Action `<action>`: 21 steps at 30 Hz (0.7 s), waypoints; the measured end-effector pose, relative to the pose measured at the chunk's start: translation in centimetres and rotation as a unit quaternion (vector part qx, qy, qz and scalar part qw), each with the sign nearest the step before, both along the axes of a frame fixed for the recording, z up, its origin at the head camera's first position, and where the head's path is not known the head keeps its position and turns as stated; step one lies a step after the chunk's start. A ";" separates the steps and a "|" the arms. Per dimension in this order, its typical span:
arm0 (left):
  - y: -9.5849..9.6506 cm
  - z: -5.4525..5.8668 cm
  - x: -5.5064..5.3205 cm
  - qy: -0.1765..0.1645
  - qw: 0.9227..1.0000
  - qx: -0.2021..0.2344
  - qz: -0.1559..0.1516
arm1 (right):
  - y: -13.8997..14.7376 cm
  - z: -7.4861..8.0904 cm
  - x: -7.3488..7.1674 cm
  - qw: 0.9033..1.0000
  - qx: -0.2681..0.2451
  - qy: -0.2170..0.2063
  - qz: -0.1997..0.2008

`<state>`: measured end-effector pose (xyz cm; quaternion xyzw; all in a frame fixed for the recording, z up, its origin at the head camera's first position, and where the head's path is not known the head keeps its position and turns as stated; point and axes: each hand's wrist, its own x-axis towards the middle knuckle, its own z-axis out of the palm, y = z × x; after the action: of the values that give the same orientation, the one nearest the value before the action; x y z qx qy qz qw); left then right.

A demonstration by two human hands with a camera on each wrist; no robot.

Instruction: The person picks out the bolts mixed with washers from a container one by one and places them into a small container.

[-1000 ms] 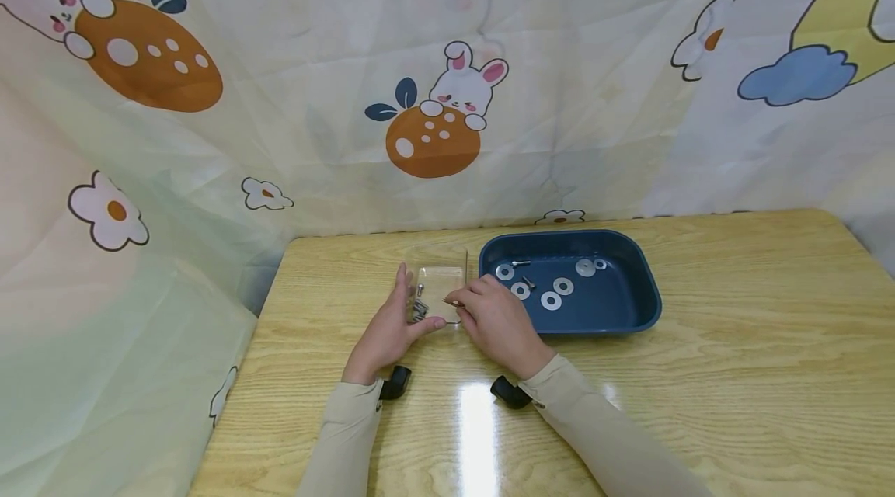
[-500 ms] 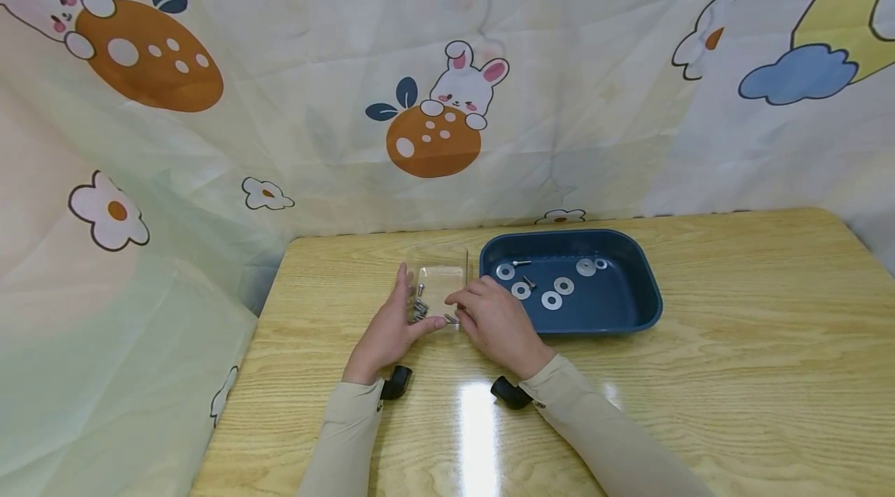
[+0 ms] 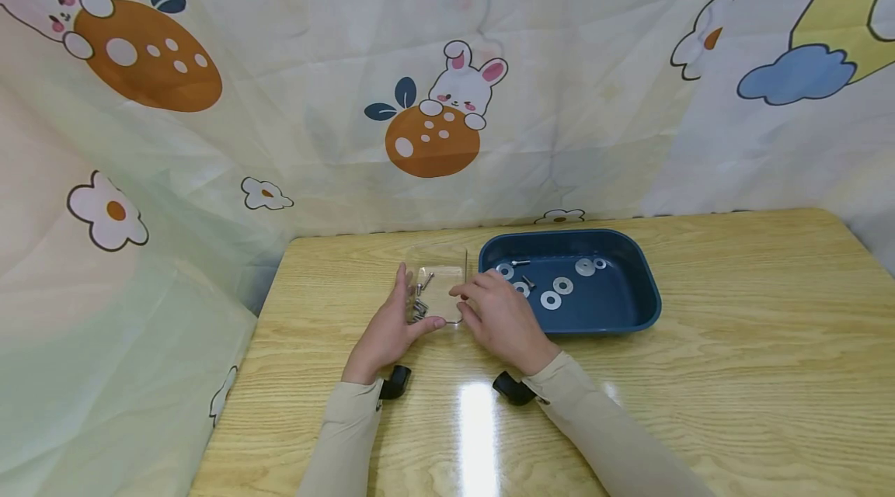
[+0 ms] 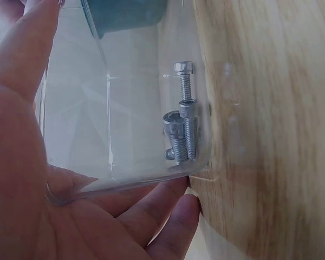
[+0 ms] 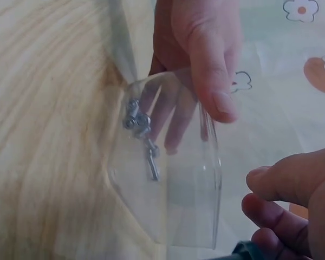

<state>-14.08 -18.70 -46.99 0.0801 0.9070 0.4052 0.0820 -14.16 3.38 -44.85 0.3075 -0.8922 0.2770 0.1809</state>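
A clear plastic box point(image 3: 447, 279) sits on the table in the head view, with several socket-head screws point(image 3: 420, 309) along its left side. My left hand point(image 3: 383, 335) grips the box's near left corner, thumb over the near rim and fingers along the left wall. Through the clear wall, ridged screw heads point(image 4: 174, 124) show up close in the left wrist view. Just off the box's right edge, my right hand point(image 3: 505, 324) hovers with thumb and fingers slightly bent. The right wrist view shows nothing between its fingertips point(image 5: 258, 179).
Right of the box stands a dark blue tray point(image 3: 650, 303) holding several flat washers point(image 3: 551, 300) and two screws point(image 3: 520, 262). A patterned curtain point(image 3: 315, 132) hangs behind the wooden table point(image 3: 755, 373) and down its left side.
One second ago my right hand held a screw over the box's near right part. That screw now lies further back on the left, and my right hand has shifted slightly right.
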 end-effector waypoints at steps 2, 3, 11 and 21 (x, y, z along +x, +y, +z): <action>0.0 0.0 0.0 0.000 1.000 0.002 0.001 | 0.2 0.1 -0.1 1.000 -0.006 -0.001 -0.004; 0.0 0.0 0.0 -0.001 1.000 0.003 0.001 | 0.3 0.2 -0.1 1.000 -0.008 -0.002 -0.006; 0.0 0.1 0.1 -0.003 1.000 0.006 0.004 | 1.2 0.6 -0.5 0.999 -0.022 -0.023 -0.027; 0.0 0.0 0.0 -0.003 1.000 0.005 0.001 | 2.2 0.9 -1.1 0.998 -0.038 -0.034 -0.039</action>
<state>-14.05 -18.72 -46.97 0.0781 0.9048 0.4101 0.0840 -15.24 5.60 -43.98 0.2558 -0.8978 0.3142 0.1726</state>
